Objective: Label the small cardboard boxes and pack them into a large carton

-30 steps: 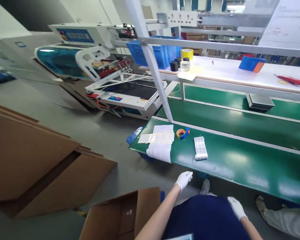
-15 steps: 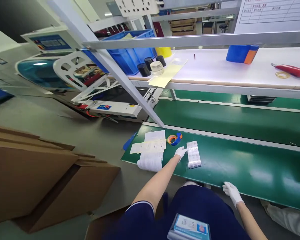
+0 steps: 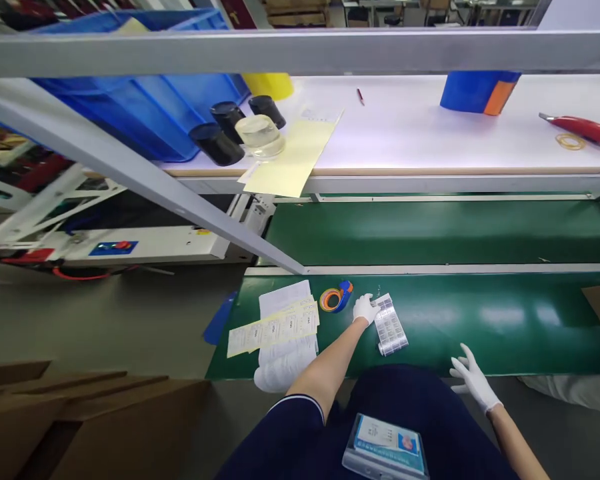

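My left hand (image 3: 365, 310), in a white glove, is at the upper left edge of a silvery strip of labels (image 3: 391, 327), its fingers closed on that edge. The strip lies on the green work surface (image 3: 480, 307), and its near end curls up. Also gloved in white, my right hand (image 3: 473, 381) hovers at the front edge of the surface, fingers apart and holding nothing. Left of my left hand lies a tape roll in a blue dispenser (image 3: 336, 297). Printed label sheets (image 3: 280, 329) overlap white paper (image 3: 285, 363), which curls over the front edge.
Above the green surface runs a white shelf (image 3: 395, 137) with a blue bin (image 3: 145, 113), black cylinders (image 3: 219, 145), a clear tape roll (image 3: 261, 135) and a red-handled tool (image 3: 585, 129). A slanted metal post (image 3: 180, 207) stands at left. Cardboard boxes (image 3: 105, 427) stand at lower left.
The view has turned right and come closer to the table. My left fingers now bend onto the label strip's edge. My right hand has lifted off the table edge and its fingers have spread.
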{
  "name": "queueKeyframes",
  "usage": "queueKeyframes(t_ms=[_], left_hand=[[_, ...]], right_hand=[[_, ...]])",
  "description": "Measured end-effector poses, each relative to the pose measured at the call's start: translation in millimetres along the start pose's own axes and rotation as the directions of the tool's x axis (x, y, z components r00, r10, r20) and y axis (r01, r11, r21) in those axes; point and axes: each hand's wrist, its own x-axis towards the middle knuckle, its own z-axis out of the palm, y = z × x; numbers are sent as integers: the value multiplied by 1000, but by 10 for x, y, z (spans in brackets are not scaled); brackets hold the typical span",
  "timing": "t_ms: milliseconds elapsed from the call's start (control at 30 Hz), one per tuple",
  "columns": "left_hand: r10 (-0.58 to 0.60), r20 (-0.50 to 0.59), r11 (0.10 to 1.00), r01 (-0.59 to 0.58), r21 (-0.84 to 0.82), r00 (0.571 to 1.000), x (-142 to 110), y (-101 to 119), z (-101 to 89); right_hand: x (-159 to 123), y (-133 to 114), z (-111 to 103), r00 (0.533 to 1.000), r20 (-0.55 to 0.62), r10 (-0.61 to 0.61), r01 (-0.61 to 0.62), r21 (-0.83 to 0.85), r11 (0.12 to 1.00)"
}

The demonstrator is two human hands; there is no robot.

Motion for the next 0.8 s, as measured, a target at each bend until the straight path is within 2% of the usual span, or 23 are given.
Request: queueKeyframes(t_ms=[167,267,300,367,433,467,533,600,733,800], left_hand=[[57,126,996,-48,-73,990,-74,-77,-12],[116,214,983,-81,-167,970,-286,-1,19],[136,243,974,-84,-212,961,-383,53,31],[179,284,948,-88,-306,942,-602,190,48],[215,308,924,-92,-370,927,-827,344,54],[225,317,918,-91,-385,921,-933,416,54],[219,333,915,-75,-395,917,-1116,530,55],[209,330,906,-55,-419,921,-1250,593,64],[217,267,895,-82,-438,939,-1407,631,108],[208,242,905,-93,-415,948,-1462,667,126]], right_hand=[[-253,-475,298,978,71,-194,200,-84,976],[-337,-810,490,922,78,-378,386,-166,907],[-358,-930,558,878,59,-475,476,-203,856],[-384,-1160,691,748,56,-662,647,-285,707],[-390,-1345,809,638,133,-759,748,-344,568],[-387,-1410,856,615,196,-764,770,-358,528],[-373,-1483,921,620,308,-722,778,-360,514],[-359,-1488,941,638,367,-677,769,-341,540],[-356,-1420,900,664,352,-660,748,-315,584],[-380,-1399,879,642,336,-689,766,-328,553]])
